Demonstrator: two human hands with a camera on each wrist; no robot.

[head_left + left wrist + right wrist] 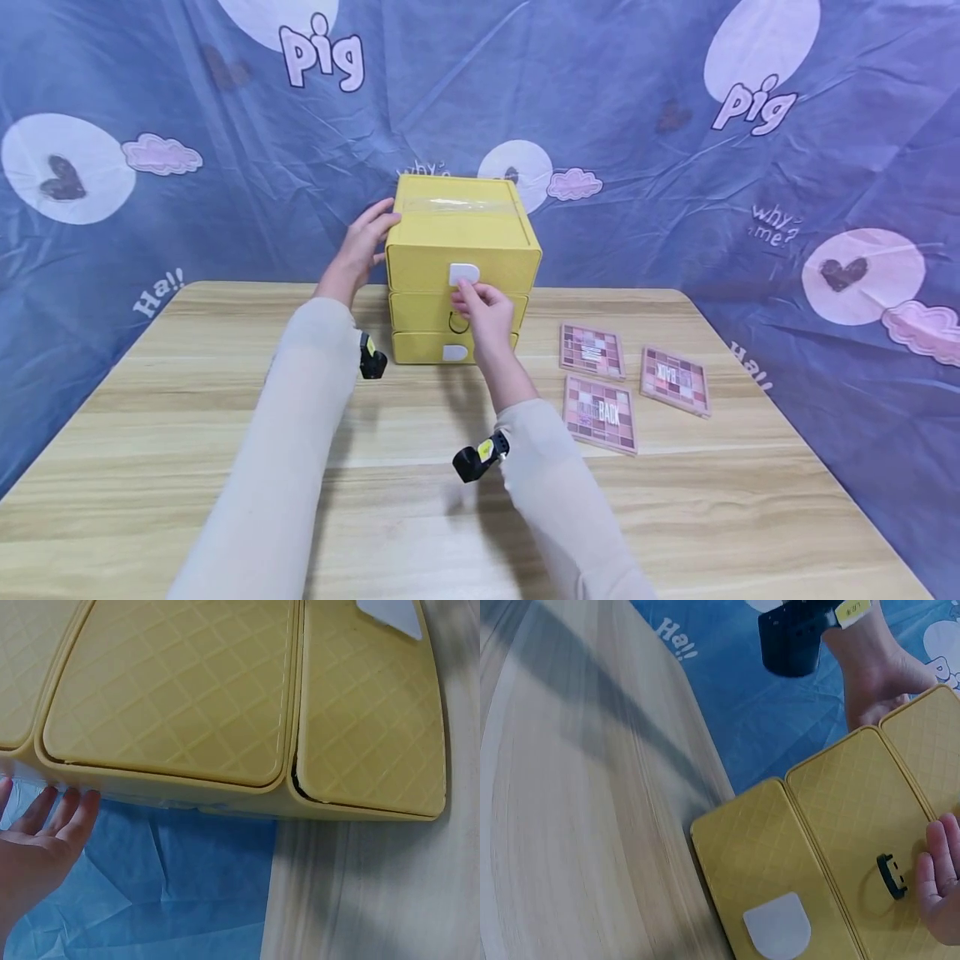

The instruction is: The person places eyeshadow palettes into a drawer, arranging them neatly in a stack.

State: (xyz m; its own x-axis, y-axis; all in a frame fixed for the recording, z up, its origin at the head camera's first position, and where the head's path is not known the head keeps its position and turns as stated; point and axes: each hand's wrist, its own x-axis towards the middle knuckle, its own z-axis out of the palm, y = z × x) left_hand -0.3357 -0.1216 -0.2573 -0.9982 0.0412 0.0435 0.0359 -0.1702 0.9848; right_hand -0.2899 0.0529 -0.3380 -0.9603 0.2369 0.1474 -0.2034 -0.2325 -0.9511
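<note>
A yellow three-drawer box stands at the back of the table. My left hand rests against its left side near the top; in the left wrist view that hand's fingers are fairly straight along the side wall. At the front, my right hand pinches the lower edge of the white pull tab on the top drawer. This tab is out of sight in the right wrist view, where the right hand shows beside the middle drawer's dark handle. All drawers look closed.
Three pinkish eyeshadow palettes, a rear one, a front one and a right one, lie on the wooden table right of the box. A blue patterned cloth hangs close behind. The bottom drawer has a white tab.
</note>
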